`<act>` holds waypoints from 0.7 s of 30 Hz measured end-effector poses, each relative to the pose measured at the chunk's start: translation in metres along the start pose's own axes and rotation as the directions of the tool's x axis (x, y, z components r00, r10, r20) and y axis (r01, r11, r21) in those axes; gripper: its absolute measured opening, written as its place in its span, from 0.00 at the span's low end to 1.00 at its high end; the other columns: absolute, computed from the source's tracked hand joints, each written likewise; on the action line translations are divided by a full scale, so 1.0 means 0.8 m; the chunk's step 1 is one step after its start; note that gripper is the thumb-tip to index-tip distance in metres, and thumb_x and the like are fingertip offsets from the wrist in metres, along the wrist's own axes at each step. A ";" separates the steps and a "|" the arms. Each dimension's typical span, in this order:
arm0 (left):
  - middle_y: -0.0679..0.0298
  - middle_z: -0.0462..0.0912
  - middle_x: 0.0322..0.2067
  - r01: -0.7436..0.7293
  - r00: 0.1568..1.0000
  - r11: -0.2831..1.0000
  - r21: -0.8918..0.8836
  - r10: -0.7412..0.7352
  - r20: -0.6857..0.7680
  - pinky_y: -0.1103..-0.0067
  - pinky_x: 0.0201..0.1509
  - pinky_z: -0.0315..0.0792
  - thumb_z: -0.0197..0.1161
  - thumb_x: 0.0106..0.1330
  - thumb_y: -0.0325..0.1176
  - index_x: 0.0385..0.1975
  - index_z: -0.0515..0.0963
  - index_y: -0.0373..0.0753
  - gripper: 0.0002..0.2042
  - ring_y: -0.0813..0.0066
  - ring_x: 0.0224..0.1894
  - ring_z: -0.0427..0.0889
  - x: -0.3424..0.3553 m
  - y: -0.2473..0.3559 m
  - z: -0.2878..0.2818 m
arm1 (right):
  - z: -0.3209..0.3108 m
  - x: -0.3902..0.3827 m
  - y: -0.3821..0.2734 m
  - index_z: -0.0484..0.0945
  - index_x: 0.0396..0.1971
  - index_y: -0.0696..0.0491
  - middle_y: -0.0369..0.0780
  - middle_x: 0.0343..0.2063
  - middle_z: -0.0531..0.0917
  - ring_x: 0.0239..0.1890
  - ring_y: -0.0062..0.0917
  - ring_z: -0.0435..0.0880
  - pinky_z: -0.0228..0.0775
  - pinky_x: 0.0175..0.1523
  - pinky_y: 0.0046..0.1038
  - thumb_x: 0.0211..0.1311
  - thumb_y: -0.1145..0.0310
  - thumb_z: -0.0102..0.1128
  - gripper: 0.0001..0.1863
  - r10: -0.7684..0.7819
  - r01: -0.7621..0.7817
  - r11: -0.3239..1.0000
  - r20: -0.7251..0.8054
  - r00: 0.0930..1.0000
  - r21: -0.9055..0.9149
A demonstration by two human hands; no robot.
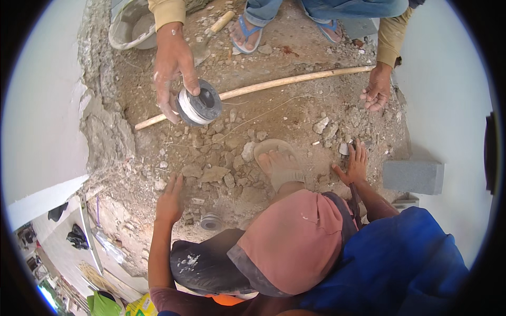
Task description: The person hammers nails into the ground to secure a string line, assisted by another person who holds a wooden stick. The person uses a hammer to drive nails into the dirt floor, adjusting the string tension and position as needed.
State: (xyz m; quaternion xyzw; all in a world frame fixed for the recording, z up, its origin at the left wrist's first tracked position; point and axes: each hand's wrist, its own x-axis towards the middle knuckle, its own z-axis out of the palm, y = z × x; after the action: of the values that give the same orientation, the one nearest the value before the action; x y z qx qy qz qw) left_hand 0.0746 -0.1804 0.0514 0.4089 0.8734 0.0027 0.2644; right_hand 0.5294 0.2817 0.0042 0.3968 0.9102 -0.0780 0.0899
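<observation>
My left hand (171, 197) reaches onto the broken, dusty ground (158, 137) at lower left, fingers stretched out and holding nothing visible, beside loose rubble (215, 174). A small grey spool (211, 221) lies to its right. My right hand (352, 166) is open, fingers spread on the debris near a pale stone chunk (343, 149). Across from me, a co-worker's hand (174, 58) grips a dark spool with white winding (192, 105); that worker's other hand (377, 92) hangs near a long wooden stick (284, 81). A thin string crosses the ground between us.
A grey block (412, 177) stands right, against a pale wall (443, 105). A bucket (124, 31) and short wooden handle (221, 22) are at top left, near the co-worker's sandalled foot (245, 37). A drop edge runs along the lower left, with bags (105, 303) below.
</observation>
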 end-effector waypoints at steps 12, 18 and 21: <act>0.57 0.62 0.77 0.010 1.000 1.000 -0.023 -0.010 -0.020 0.59 0.50 0.83 0.63 0.64 0.28 0.77 0.61 0.50 0.38 0.48 0.50 0.87 -0.024 -0.008 -0.005 | -0.019 0.100 -0.163 0.72 0.65 0.52 0.45 0.68 0.72 0.72 0.47 0.63 0.41 0.76 0.55 0.72 0.55 0.61 0.27 -0.394 0.452 0.877 -0.298 0.870 0.160; 0.57 0.70 0.71 -0.009 0.999 0.997 -0.072 0.005 -0.053 0.58 0.54 0.83 0.66 0.65 0.31 0.70 0.72 0.51 0.30 0.49 0.54 0.86 -0.023 -0.003 -0.004 | -0.021 0.185 -0.306 0.73 0.65 0.50 0.44 0.69 0.72 0.73 0.44 0.64 0.44 0.75 0.56 0.71 0.54 0.62 0.27 -0.591 0.625 0.772 -0.231 0.772 0.113; 0.57 0.76 0.66 -0.065 0.991 0.998 -0.017 0.062 -0.117 0.59 0.58 0.82 0.69 0.65 0.37 0.65 0.77 0.49 0.26 0.51 0.56 0.85 -0.023 -0.004 0.004 | -0.009 0.207 -0.334 0.78 0.58 0.52 0.44 0.69 0.71 0.72 0.45 0.64 0.43 0.75 0.58 0.70 0.56 0.63 0.23 -0.665 0.675 0.721 -0.114 0.738 0.158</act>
State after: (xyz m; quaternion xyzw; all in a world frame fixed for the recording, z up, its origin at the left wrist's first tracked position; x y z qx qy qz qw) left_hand 0.0838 -0.1967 0.0562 0.4329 0.8738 0.0440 0.2170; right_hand 0.2208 0.2209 -0.0070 0.0495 0.9822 -0.1812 -0.0050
